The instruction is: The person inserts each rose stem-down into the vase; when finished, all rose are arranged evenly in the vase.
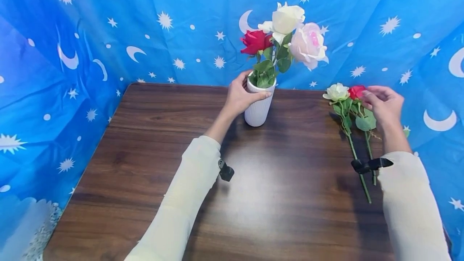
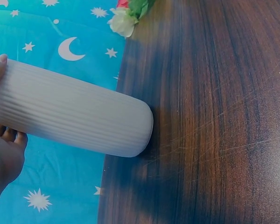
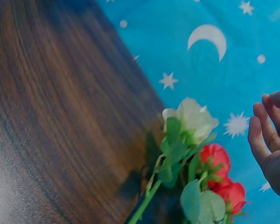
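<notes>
White and ribbed, a tall cylindrical vase (image 1: pixel 258 110) is sitting near the back edge of a dark brown wood-grain counter (image 1: pixel 156 148); the left hand (image 1: pixel 240 96) is clasping it near its rim with curled fingers. The right hand (image 1: pixel 387 106) is hovering, fingers slightly apart, beside a red, green-leaved rose (image 1: pixel 356 91).

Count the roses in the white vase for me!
3: a red rose on the left, a white rose at the top and a pale pink rose on the right, all in the ribbed vase. Another could be hidden behind them.
</notes>
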A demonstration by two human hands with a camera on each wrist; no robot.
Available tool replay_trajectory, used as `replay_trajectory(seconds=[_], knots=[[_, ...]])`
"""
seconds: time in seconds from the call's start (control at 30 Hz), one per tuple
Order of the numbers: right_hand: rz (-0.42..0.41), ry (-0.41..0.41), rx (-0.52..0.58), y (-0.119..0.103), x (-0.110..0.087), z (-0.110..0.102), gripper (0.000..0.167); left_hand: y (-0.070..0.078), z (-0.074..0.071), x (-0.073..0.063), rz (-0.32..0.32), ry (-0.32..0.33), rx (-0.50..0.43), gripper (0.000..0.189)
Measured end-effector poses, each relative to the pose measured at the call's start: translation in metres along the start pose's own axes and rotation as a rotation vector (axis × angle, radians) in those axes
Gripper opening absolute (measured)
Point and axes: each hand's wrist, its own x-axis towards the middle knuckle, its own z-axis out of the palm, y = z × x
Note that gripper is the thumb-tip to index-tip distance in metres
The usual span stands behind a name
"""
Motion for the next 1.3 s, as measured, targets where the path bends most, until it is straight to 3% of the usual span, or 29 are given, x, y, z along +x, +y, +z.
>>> replay_trajectory(seconds=[0.2, 0.43, 0.53, 0.73, 0.93, 1.03, 1.17, 1.3], knots=[[0.108, 0.003, -0.143, 0.010, 0.006, -0.004, 0.027, 0.002, -0.001, 0.001, 0.003, -0.005, -0.010, 0.083], [0.137, -0.042, -0.425, 0.026, 0.013, -0.010, 0.025, 0.002, 0.000, 0.001, 0.001, 0.001, -0.001, 0.083], [0.168, -0.057, -0.484, 0.033, 0.017, -0.013, 0.023, 0.002, 0.000, 0.000, 0.003, 0.000, -0.004, 0.083], [0.216, -0.081, -0.486, 0.040, 0.018, -0.017, 0.026, 0.002, 0.000, -0.001, -0.004, 0.001, 0.005, 0.083], [0.181, -0.052, -0.305, 0.038, 0.014, -0.011, 0.033, 0.003, 0.000, -0.001, 0.002, -0.004, 0.005, 0.083], [0.168, -0.095, -0.234, 0.036, 0.013, -0.007, 0.034, 0.003, 0.000, -0.002, 0.002, -0.003, 0.003, 0.083], [0.187, -0.167, -0.284, 0.037, 0.017, -0.003, 0.031, 0.003, -0.001, -0.002, 0.005, 0.006, 0.004, 0.082], [0.179, -0.115, -0.539, 0.042, 0.021, -0.002, 0.018, 0.002, -0.001, -0.001, 0.008, 0.000, 0.006, 0.082]])
